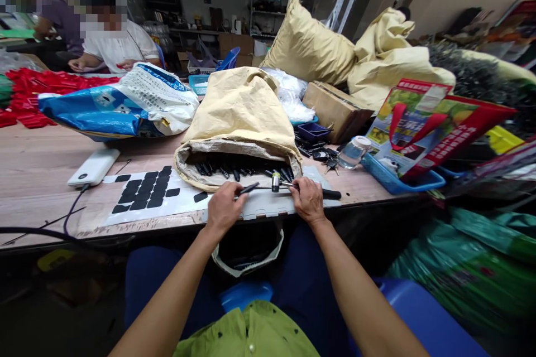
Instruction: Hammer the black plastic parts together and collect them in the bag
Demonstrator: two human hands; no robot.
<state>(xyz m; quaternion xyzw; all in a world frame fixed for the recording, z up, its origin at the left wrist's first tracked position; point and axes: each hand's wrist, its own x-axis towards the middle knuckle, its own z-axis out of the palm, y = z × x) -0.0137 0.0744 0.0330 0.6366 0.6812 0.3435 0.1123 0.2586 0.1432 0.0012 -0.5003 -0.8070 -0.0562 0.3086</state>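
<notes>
My left hand [224, 207] pinches a slim black part [248, 188] at the table's front edge. My right hand [307, 199] grips a small hammer [293, 185] with a black handle and a black-and-white head. Both hands rest on a white sheet [268, 206]. Just behind them lies a tan paper sack [239, 117] on its side, its mouth open toward me and several black parts [234, 170] inside. Between my knees, below the table edge, hangs a second open bag [248, 251].
A white sheet with black square pads [144, 192] lies at left beside a white power bank [94, 167] and cable. A blue-white sack [121, 103], cardboard box [335, 109], blue tray [402, 178], jar [354, 152] and keys crowd the table. Two people [113, 33] sit at the far left.
</notes>
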